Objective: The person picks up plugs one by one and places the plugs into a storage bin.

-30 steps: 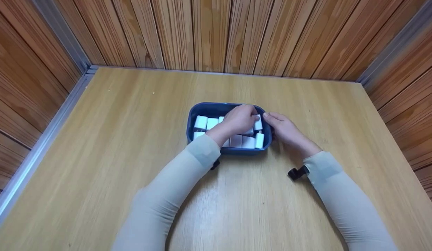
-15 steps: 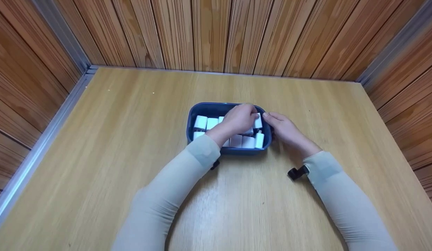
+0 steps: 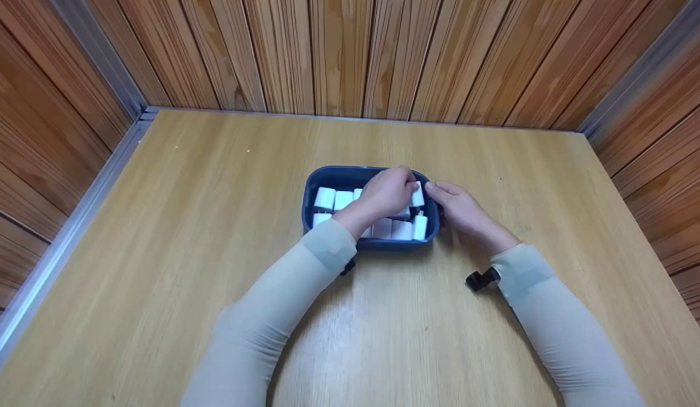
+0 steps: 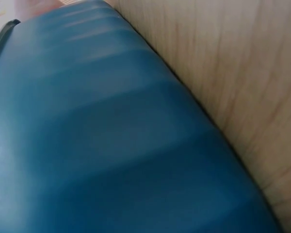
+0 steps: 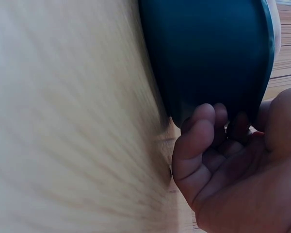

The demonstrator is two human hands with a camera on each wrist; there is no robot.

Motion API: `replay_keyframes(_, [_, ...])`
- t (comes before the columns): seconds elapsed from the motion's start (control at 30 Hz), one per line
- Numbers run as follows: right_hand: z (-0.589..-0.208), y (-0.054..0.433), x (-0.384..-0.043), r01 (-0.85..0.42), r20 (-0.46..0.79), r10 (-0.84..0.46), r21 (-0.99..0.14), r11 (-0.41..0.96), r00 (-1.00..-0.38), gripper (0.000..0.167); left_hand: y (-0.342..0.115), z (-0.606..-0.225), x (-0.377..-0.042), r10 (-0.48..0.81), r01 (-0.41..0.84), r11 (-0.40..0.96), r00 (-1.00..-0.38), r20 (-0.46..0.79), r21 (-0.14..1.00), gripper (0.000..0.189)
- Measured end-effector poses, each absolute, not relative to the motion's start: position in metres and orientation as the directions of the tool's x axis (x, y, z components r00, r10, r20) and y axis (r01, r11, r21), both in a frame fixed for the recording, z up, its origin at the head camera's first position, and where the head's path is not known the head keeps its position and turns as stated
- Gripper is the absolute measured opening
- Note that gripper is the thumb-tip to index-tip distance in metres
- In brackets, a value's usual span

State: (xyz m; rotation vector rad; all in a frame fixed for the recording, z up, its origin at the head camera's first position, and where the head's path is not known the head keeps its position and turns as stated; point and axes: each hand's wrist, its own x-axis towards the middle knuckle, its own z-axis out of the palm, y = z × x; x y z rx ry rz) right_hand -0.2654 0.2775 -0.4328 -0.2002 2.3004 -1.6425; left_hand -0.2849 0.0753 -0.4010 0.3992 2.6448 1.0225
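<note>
A dark blue plastic bin (image 3: 372,245) holds several white charger plugs (image 3: 325,198) standing in two rows, small prongs showing on some. My left hand (image 3: 388,193) reaches into the bin from the front left and pinches a white charger plug (image 3: 417,195) in the back right corner. Its fingertips and part of the rows are hidden under the hand. At the bin's right end my right hand (image 3: 460,209) grips the rim, thumb on top. In the right wrist view, its curled fingers (image 5: 194,138) lie against the end wall.
The bin stands on a light wooden table (image 3: 186,237). Wood-plank walls (image 3: 344,56) rise behind and at both sides, with a grey metal strip (image 3: 73,249) along the left edge. The left wrist view mostly shows the bin's ribbed side wall (image 4: 102,121).
The charger plug in my left fingers has risen slightly toward the back of the bin. My right hand and the bin stay where they were.
</note>
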Motion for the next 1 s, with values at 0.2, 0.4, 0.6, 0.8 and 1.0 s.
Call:
replay_keyframes(0.2, [-0.4318, 0.2778, -0.2658, 0.06, -0.17, -0.288, -0.933, 0.354, -0.943, 0.044, 0.0745, -0.3999, -0.2827, 0.343, 0.149, 0.708, -0.927, -0.151, 0.69, 0.033])
replay_keyframes(0.4, [-0.4299, 0.2787, -0.2654, 0.063, -0.182, -0.285, -0.922, 0.381, -0.941, 0.048, 0.0745, -0.399, -0.2813, 0.351, 0.158, 0.709, -0.925, -0.149, 0.687, 0.034])
replay_keyframes(0.6, [-0.432, 0.2794, -0.266, 0.056, -0.174, -0.289, -0.924, 0.377, -0.941, 0.045, 0.0742, -0.4006, -0.2809, 0.378, 0.192, 0.721, -0.914, -0.146, 0.666, 0.034])
replay_keyframes(0.8, [-0.4334, 0.2788, -0.2661, 0.062, -0.175, -0.304, -0.935, 0.348, -0.936, 0.042, 0.0731, -0.4033, -0.2805, 0.426, 0.254, 0.73, -0.895, -0.132, 0.634, 0.033])
replay_keyframes(1.0, [-0.4331, 0.2792, -0.2659, 0.077, -0.192, -0.302, -0.933, 0.352, -0.934, 0.044, 0.0744, -0.4062, -0.2806, 0.441, 0.293, 0.753, -0.889, -0.122, 0.589, 0.034])
